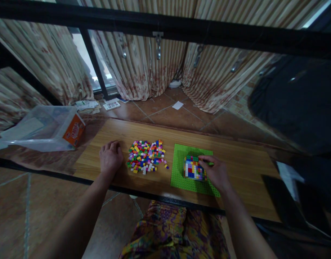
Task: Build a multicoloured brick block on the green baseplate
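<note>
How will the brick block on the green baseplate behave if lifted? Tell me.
The brick block looks rigid and probably light: small plastic pieces. It seems pressed onto the green baseplate, so the plate may lift too. Squat, so unlikely to tip.

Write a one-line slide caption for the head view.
Right hand touches a multicolored brick block on a green baseplate; left hand rests on the wooden table beside a loose brick pile.

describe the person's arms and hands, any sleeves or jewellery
The left hand and right hand wear no gloves, and no ring, watch or bracelet shows. Above them there are no sleeves in view. A purple-and-yellow patterned garment covers the lap.
</note>
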